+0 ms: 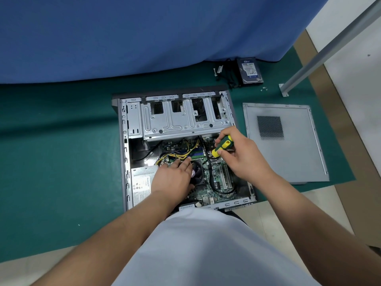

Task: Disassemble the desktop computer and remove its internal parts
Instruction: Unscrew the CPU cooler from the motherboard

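Note:
An open desktop computer case (123, 145) lies on its side on a green mat. Inside show the green motherboard (216, 174), the black CPU fan (198, 171), the silver power supply (141, 183) and yellow-black cables (177, 154). My left hand (175, 178) rests flat on the fan's left part, fingers straight, reaching to the cables. My right hand (239, 155) grips a green-yellow screwdriver (223, 145); its dark shaft slants down-left to the board beside the fan.
The removed grey side panel (286, 143) lies right of the case. A hard drive (249, 71) with black cables (226, 73) and small screws (263, 89) sits at the back near a blue curtain. A metal post foot (284, 90) stands at the mat's right.

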The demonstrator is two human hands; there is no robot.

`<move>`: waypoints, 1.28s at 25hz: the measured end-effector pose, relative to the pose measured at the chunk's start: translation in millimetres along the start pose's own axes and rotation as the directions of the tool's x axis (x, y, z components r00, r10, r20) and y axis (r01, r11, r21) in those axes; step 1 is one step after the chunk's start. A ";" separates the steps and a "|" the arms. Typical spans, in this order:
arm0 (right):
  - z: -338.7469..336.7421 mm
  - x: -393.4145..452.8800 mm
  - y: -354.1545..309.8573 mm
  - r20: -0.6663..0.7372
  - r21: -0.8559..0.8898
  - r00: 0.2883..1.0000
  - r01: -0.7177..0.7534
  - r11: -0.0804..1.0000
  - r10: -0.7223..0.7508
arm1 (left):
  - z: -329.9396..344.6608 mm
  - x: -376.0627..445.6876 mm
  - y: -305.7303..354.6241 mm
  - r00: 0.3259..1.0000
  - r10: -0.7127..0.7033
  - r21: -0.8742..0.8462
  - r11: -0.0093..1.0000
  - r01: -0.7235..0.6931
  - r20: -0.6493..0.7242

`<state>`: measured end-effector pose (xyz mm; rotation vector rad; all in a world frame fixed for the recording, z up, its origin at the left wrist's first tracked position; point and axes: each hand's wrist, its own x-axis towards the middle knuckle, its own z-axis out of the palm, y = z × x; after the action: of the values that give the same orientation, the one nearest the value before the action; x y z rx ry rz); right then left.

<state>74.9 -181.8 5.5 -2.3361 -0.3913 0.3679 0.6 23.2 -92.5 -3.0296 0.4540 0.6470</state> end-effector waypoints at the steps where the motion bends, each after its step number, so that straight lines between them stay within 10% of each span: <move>1: 0.0 -1.6 -0.4 0.010 -0.022 1.000 0.021 1.000 -0.021 | -0.1 -0.3 -0.1 1.000 0.000 0.000 1.000 0.000 0.000; 6: -1.4 -6.1 -14.3 0.021 -0.242 0.997 0.082 0.967 -0.079 | -1.6 0.3 0.7 1.000 0.000 0.005 1.000 0.000 -0.002; 11: -2.6 2.5 -27.4 -0.151 -0.776 0.972 -0.003 0.630 -0.181 | -1.6 0.1 0.5 1.000 0.001 0.006 1.000 -0.001 0.001; 17: -24.4 15.3 -31.8 0.339 -0.558 0.887 0.457 0.692 -0.313 | -3.6 1.1 1.7 1.000 0.001 0.016 1.000 0.000 -0.006; 23: -5.7 18.8 -43.1 0.010 -0.873 0.983 0.098 0.478 -0.184 | -4.8 -0.8 2.4 1.000 0.002 0.034 0.999 -0.002 -0.022; 29: -18.8 29.2 -45.9 0.436 -0.529 0.841 0.527 0.665 -0.320 | -4.5 0.0 2.4 0.999 0.000 0.052 0.999 0.003 -0.050; 32: -11.4 27.3 -47.0 0.224 -0.764 0.939 0.335 0.551 -0.261 | -5.1 -0.5 3.4 0.998 -0.011 0.064 0.998 0.015 -0.061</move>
<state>96.0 -146.1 42.4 -3.0395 -1.1993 0.1146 1.2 19.8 -87.4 -2.9953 0.4468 0.5296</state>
